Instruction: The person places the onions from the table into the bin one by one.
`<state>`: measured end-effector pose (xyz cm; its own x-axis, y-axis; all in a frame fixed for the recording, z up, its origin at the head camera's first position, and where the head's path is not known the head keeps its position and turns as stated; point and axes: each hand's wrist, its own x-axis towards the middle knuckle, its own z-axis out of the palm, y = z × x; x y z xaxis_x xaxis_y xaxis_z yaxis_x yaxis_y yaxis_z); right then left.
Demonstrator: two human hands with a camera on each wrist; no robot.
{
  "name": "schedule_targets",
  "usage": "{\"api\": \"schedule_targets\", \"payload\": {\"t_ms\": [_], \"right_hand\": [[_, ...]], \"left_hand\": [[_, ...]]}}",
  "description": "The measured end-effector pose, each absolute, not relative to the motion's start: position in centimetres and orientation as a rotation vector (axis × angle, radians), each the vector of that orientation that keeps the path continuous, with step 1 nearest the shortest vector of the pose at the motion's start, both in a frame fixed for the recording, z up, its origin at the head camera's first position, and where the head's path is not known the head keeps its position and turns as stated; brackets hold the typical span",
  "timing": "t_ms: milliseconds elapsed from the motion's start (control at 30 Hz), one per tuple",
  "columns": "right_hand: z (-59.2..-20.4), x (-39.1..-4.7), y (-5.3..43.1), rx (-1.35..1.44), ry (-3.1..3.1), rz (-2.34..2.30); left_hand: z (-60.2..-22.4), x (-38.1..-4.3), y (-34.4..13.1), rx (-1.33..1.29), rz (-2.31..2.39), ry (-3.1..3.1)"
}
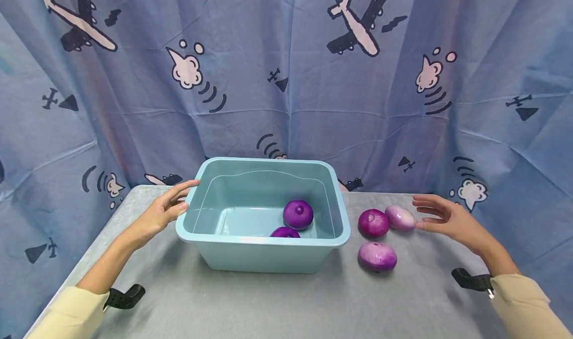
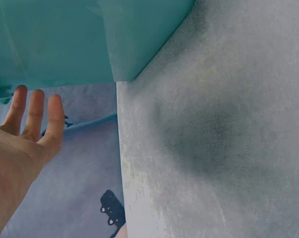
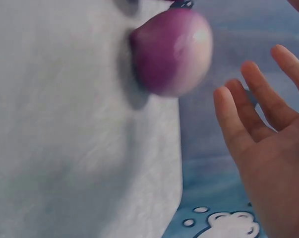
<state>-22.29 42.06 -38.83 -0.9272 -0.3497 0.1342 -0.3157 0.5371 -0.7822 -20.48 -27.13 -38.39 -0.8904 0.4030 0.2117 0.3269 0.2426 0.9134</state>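
On the table stands a light-blue plastic bin (image 1: pixel 264 257). Inside are two purple onions, one round onion (image 1: pixel 298 214) in plain sight and another onion (image 1: pixel 285 232) partly hidden by the front wall. My left hand (image 1: pixel 156 213) is at the bin's left rim with fingers extended; whether the fingertips touch it I cannot tell. To the right of the bin lie a dark purple onion (image 1: pixel 373 223), a pale purple onion (image 1: pixel 400 218) beside it, and a third onion (image 1: pixel 377 257) nearer me. Beside the pale onion (image 3: pixel 174 52), my right hand (image 1: pixel 452 219) holds nothing, its fingers spread.
A grey table (image 1: pixel 250 304) carries everything. Right behind its back edge hangs a blue curtain (image 1: pixel 250 80) printed with airplanes. Dark straps with protruding mounts, a left one (image 1: pixel 125 297) and a right one (image 1: pixel 472 281), sit at the wrists.
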Motion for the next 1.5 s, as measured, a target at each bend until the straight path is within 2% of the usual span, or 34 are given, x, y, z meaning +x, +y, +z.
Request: {"api": "schedule_targets", "payload": {"t_ms": [433,733,1033,1500], "right_hand": [[-41.4,-23.6,43.7,-0.482,2.763,-1.249],[-42.5,-25.4,43.1,-0.569,2.705,-1.277],[-43.0,-26.2,42.2,-0.674,2.711,-1.238],[-43.1,-26.7,42.3,-0.584,2.748,-1.176]], "left_hand": [[-38.5,-20.4,-27.1,0.715,1.762,2.395],[-38.4,-20.3,-27.1,0.706,1.762,2.388],[-38.5,-20.4,-27.2,0.680,1.740,2.403],[-38.5,-20.5,-27.1,0.685,1.750,2.391]]}}
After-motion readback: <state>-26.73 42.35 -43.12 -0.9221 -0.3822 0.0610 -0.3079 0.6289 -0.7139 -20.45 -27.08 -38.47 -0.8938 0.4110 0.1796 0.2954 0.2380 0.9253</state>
